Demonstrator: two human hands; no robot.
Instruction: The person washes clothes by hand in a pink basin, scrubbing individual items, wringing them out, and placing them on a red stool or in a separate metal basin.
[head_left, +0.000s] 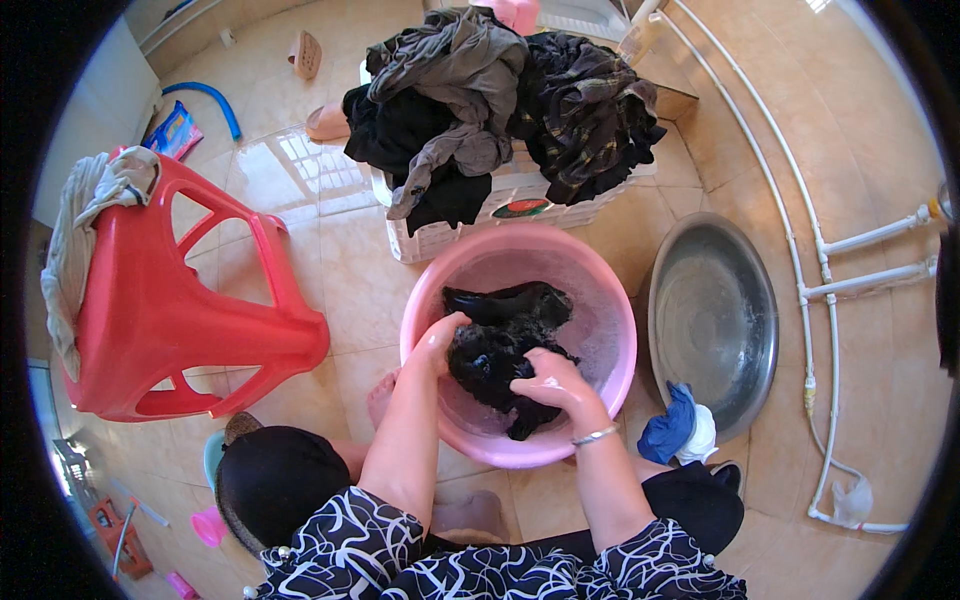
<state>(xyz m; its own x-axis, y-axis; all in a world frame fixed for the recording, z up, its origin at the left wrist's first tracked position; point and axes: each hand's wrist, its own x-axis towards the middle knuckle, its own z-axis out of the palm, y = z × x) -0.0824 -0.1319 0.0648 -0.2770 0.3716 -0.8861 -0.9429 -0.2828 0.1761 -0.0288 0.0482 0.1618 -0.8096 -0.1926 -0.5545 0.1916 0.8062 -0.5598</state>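
Note:
A pink plastic basin (628, 337) with sudsy water stands on the tiled floor before me. In it lies a soaked black garment (487, 360). My left hand (442, 341) is at the garment's left edge, its fingers partly hidden by the wet cloth; whether they grip it is unclear. On the garment's right part rests my right hand (553, 381), thumb and fingers spread and fingertips against the cloth, with a silver bangle on the wrist. Beyond the basin, grey, black and plaid clothes (465, 82) are heaped on a white plastic crate (525, 199).
A metal basin (712, 322) stands right of the pink one, with blue cloth (670, 426) and white cloth (697, 435) at its near rim. On the left is a red plastic stool (135, 300) with a pale cloth (71, 240) over it. White pipes (787, 217) run along the right wall.

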